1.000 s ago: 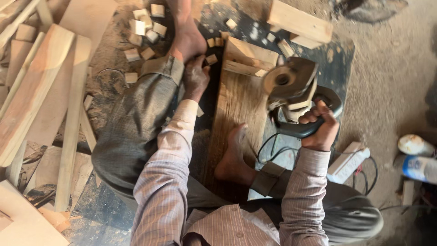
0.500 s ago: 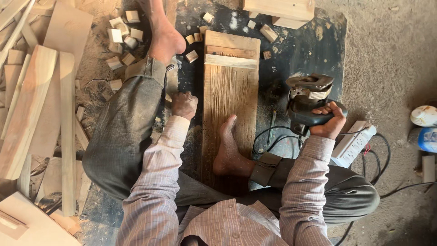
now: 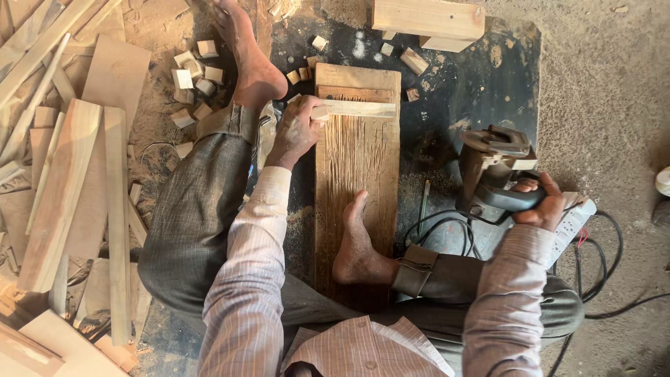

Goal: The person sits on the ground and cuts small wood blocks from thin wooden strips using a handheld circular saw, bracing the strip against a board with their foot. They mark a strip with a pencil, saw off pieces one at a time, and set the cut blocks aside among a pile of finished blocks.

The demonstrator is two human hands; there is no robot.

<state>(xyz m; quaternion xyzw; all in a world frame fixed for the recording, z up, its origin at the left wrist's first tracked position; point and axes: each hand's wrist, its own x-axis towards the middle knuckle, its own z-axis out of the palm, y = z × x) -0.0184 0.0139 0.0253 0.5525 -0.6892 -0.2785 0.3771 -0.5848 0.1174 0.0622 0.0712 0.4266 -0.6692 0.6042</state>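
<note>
I sit on the floor with a long scored wooden board (image 3: 357, 167) in front of me, my right foot (image 3: 356, 244) resting on its near end. My left hand (image 3: 296, 129) grips one end of a thin pale wooden strip (image 3: 359, 108) that lies across the board's far end. My right hand (image 3: 541, 202) holds the black handle of a hand-held power saw (image 3: 492, 167), which rests on the dark mat to the right of the board. My left foot (image 3: 251, 63) stretches out to the far left of the board.
Small cut wood blocks (image 3: 195, 73) lie scattered by the left foot. Planks and offcuts (image 3: 66, 181) pile up at the left. A thick timber block (image 3: 427, 19) sits at the far edge of the dark mat (image 3: 481, 77). Black cables (image 3: 600, 258) and a white power strip (image 3: 576, 216) lie right.
My left hand has reached forward from beside the board and taken hold of the wooden strip. The saw has been lowered toward the mat at the right.
</note>
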